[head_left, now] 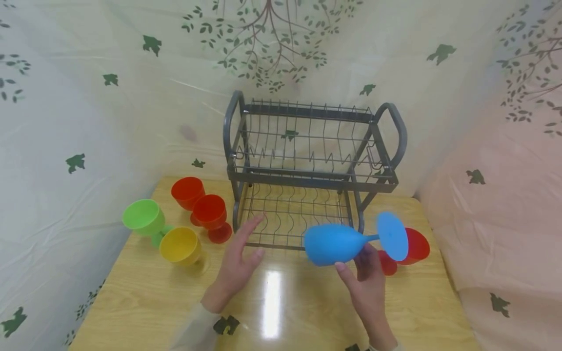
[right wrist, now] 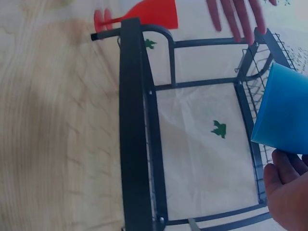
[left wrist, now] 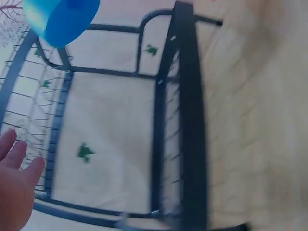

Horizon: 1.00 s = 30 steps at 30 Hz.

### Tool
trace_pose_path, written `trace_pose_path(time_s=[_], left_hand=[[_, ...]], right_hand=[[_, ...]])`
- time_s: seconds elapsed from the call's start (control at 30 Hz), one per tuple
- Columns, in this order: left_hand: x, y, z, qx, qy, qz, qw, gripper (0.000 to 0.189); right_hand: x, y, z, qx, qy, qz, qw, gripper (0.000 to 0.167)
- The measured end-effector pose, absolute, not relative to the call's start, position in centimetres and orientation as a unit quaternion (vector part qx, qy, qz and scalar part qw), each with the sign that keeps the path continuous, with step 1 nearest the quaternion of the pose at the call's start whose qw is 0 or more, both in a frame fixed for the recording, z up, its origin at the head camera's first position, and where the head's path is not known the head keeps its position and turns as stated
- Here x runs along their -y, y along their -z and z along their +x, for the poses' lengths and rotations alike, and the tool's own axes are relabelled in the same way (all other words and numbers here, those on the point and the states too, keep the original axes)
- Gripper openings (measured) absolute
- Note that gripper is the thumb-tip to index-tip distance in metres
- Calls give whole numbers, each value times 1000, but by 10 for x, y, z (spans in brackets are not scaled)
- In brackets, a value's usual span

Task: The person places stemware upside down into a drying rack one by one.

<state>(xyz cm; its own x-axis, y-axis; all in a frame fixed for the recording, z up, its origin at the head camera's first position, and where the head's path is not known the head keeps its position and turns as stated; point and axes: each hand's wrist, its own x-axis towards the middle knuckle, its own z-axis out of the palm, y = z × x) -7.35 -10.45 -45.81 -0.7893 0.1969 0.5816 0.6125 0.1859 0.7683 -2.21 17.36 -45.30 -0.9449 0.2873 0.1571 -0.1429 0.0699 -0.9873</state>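
In the head view my right hand [head_left: 368,287] grips a blue plastic goblet [head_left: 332,244] near its stem, thumb and fingers on either side. The goblet lies sideways in the air, its bowl to the left and its round foot to the right. My left hand [head_left: 237,268] holds nothing; its fingers are spread just left of the goblet, before the front edge of a dark two-tier dish rack [head_left: 313,181]. In the right wrist view the blue bowl [right wrist: 286,108] shows above my fingertips. The left wrist view catches part of the blue bowl [left wrist: 67,19] at the top.
On the table's left stand two red goblets [head_left: 188,192], a green goblet [head_left: 144,217] and a yellow goblet [head_left: 180,245]. Another red goblet [head_left: 417,246] is at the right, partly hidden behind the blue one. A patterned cloth [head_left: 175,122] surrounds the wooden table [head_left: 145,302].
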Motion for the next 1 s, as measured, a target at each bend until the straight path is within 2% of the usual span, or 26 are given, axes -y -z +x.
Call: trace_pose_path(time_s=[0.23, 0.43, 0.57, 0.8, 1.0], left_hand=[[111, 423, -91, 731, 486, -331, 347, 59], [117, 402, -104, 740, 401, -324, 431, 65], [124, 395, -111, 769, 347, -300, 445, 69], [134, 390, -118, 818, 264, -263, 438, 77], [139, 390, -119, 856, 229, -243, 394, 82]], right_hand=[[-182, 445, -20, 717, -673, -49, 175, 64], [-186, 437, -19, 713, -673, -33, 194, 65], [-190, 433, -20, 708, -675, -15, 209, 64], [-197, 423, -22, 699, -678, -1, 228, 68], [-207, 409, -25, 695, -675, 27, 245, 70]])
